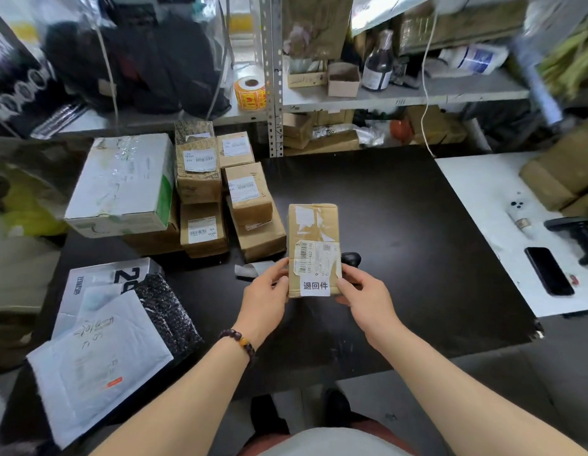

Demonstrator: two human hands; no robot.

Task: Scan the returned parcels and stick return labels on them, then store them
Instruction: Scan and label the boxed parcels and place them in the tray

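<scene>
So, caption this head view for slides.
Left hand and right hand hold a brown cardboard parcel over the black table.

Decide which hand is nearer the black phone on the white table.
Right. The right hand grips the parcel left of the black phone; the left hand grips the parcel's other edge, farther from the phone.

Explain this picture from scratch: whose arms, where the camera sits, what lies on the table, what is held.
No machine: a person wears one wide-angle camera on the head, looking down at their own arms. The left hand and right hand hold a cardboard parcel by its sides over the black table; a white return label sits at its near end. On the table's left lie more cardboard parcels, a white box and soft mailers. A phone and a black scanner lie on the white table at right.
</scene>
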